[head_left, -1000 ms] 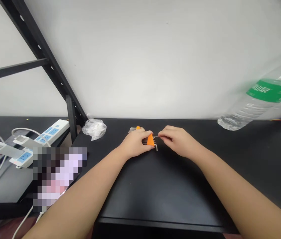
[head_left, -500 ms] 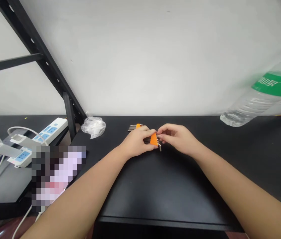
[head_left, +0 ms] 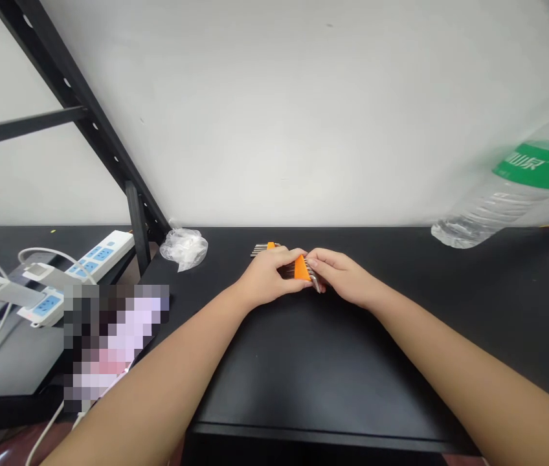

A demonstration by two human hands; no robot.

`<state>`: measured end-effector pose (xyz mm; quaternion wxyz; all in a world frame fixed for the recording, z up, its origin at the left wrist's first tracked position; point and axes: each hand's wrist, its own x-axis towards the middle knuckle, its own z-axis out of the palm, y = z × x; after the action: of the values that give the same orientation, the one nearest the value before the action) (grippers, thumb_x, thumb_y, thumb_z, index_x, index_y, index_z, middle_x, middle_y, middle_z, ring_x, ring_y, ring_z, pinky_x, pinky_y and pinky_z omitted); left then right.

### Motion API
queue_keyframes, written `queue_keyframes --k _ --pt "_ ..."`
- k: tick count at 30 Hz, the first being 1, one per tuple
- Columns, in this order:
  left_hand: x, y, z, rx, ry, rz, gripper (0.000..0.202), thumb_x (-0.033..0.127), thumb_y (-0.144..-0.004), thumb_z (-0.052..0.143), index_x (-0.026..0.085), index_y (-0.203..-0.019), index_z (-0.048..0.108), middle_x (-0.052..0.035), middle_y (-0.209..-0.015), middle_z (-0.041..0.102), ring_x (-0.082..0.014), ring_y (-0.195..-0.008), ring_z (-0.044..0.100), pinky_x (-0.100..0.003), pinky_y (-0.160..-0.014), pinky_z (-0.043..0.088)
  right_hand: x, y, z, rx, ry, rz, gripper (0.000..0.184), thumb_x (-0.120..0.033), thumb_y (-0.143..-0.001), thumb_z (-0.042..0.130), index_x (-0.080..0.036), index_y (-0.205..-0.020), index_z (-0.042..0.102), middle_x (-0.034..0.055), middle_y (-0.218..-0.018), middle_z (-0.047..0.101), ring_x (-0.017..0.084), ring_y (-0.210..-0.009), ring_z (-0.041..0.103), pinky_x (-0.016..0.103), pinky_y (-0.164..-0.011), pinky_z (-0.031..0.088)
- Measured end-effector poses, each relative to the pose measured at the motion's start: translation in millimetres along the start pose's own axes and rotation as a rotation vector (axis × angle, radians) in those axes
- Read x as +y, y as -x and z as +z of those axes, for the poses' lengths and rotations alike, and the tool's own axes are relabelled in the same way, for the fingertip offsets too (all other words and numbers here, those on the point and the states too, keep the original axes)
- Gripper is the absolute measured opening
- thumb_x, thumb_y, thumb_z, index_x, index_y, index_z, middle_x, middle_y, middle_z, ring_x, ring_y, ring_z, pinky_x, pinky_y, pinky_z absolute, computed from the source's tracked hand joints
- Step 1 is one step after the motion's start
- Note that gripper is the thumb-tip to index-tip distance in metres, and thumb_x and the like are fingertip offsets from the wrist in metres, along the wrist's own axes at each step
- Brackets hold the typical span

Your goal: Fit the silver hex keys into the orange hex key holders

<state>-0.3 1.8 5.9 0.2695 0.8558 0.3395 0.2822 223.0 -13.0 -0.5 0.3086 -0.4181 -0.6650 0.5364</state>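
Left grip (head_left: 270,275) clasping orange hex-key set (head_left: 302,269), long axis sideways; bent ends (head_left: 316,283) rightward, touching right grip (head_left: 345,277), closure unclear.

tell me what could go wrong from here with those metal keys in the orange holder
The right grip is at the bent ends of the silver L-shaped metal keys, so a push there might twist one in the orange plastic holder.

The left grip holds that holder close beside those ends; a finger could perhaps get pinched.

If a key slipped out, it might slide across the smooth black tabletop.
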Motion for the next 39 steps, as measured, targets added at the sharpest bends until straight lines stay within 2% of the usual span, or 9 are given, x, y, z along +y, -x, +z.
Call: queue_keyframes --k 4,9,12,17,23,26,28,33,39 --pt "-2.6 -0.2 2.0 0.002 0.026 -0.003 0.041 0.039 -0.085 0.076 0.026 -0.123 0.069 -0.0017 -0.091 0.066 -0.0177 -0.082 0.059 -0.031 -0.082 0.048 1.5 0.1 -4.1 -0.048 -0.076 0.033 0.039 -0.055 -0.099 0.057 -0.019 -0.084 0.061 0.0003 -0.069 0.063 0.013 -0.059 0.054 0.027 -0.06 0.044" --pt "-3.6 0.0 2.0 -0.032 0.043 -0.004 0.044 0.041 -0.086 0.075 0.025 -0.127 0.067 -0.0029 -0.096 0.066 -0.0186 -0.087 0.06 -0.032 -0.084 0.05 -7.4 3.1 -9.3 -0.079 0.0 0.061 0.038 -0.051 -0.1 0.055 -0.019 -0.083 0.067 0.0017 -0.072 0.066 0.011 -0.055 0.047 0.027 -0.055 0.039" --pt "-3.5 0.0 1.3 -0.04 0.027 -0.031 0.047 0.04 -0.087 0.073 0.024 -0.131 0.065 -0.0045 -0.101 0.067 -0.0197 -0.091 0.062 -0.033 -0.088 0.051 -9.3 4.2 -17.2 -0.014 0.231 0.039 0.038 -0.049 -0.1 0.051 -0.021 -0.086 0.071 0.0026 -0.08 0.07 0.014 -0.061 0.053 0.029 -0.059 0.044" --pt "-7.7 -0.6 2.9 -0.034 0.016 -0.086 0.057 0.039 -0.091 0.069 0.023 -0.144 0.055 -0.0084 -0.119 0.068 -0.0234 -0.104 0.065 -0.038 -0.094 0.054 7.3 2.0 -37.8 0.21 0.778 -0.017 0.018 -0.036 -0.091 0.061 -0.024 -0.097 0.074 0.0046 -0.099 0.071 0.021 -0.087 0.064 0.033 -0.078 0.049" --pt "-11.8 -0.5 6.4 -0.014 0.07 -0.095 0.059 0.034 -0.089 0.072 0.026 -0.144 0.053 -0.0071 -0.138 0.064 -0.0245 -0.123 0.063 -0.041 -0.107 0.052 14.2 -3.5 -34.6 0.119 1.045 0.115 0.005 -0.022 -0.084 0.06 -0.021 -0.082 0.064 0.0057 -0.093 0.068 0.019 -0.076 0.061 0.03 -0.067 0.043" --pt "-10.0 -0.2 6.2 -0.003 0.109 -0.147 0.059 0.031 -0.085 0.075 0.027 -0.14 0.054 -0.0057 -0.132 0.067 -0.0241 -0.121 0.065 -0.041 -0.108 0.053 3.1 -0.6 -27.7 0.098 1.137 0.195 0.003 -0.02 -0.078 0.062 -0.021 -0.076 0.06 0.0063 -0.087 0.067 0.019 -0.068 0.057 0.03 -0.058 0.035" --pt "-7.9 -0.5 5.2 -0.008 0.122 -0.16 0.056 0.03 -0.084 0.076 0.027 -0.136 0.056 -0.0053 -0.129 0.068 -0.0236 -0.117 0.067 -0.041 -0.106 0.054 -5.7 3.5 -26.1 0.094 1.11 0.158 0.005 -0.018 -0.076 0.062 -0.021 -0.075 0.058 0.0053 -0.084 0.067 0.018 -0.067 0.055 0.03 -0.057 0.033" --pt "-4.1 -2.6 3.5 -0.028 0.102 -0.133 0.049 0.03 -0.082 0.076 0.025 -0.128 0.061 -0.0038 -0.124 0.07 -0.0219 -0.109 0.069 -0.04 -0.102 0.057 -20.3 12.2 -28.2 0.113 0.792 -0.136 0.008 -0.014 -0.081 0.056 -0.022 -0.082 0.058 -0.0008 -0.076 0.064 0.014 -0.064 0.053 0.027 -0.061 0.037" --pt "-2.8 -3.6 5.4 -0.007 0.093 -0.154 0.05 0.033 -0.081 0.078 0.026 -0.128 0.062 -0.0031 -0.122 0.071 -0.0217 -0.108 0.07 -0.04 -0.102 0.057 -18.1 10.4 -26.1 0.177 0.762 -0.289 0.008 -0.015 -0.086 0.057 -0.02 -0.084 0.063 0.0025 -0.084 0.065 0.015 -0.073 0.056 0.028 -0.067 0.041"
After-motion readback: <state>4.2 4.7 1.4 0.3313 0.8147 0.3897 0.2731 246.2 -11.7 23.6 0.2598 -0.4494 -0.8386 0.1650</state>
